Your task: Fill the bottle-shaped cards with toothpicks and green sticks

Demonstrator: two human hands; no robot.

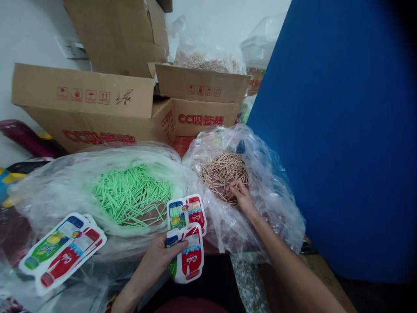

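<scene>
My left hand (159,256) grips overlapping cola-and-lemon candy packets, the thumb lying across the front packet (193,259). Behind it, the upper packet (196,209) shows green and brown sticks through its two windows. My right hand (240,194) reaches into a clear plastic bag (267,174), its fingers pinched together among thin brown candy sticks (224,168). Whether a stick is between the fingertips is too small to tell. To the left, a second clear bag (65,182) lies open around a heap of green candy sticks (130,193).
More bottle-shaped packets (65,250) lie stacked at the left. Open cardboard boxes (94,124) (205,114) stand behind the bags, with another bag of sticks (208,61) farther back. A large blue panel (332,130) bounds the right side.
</scene>
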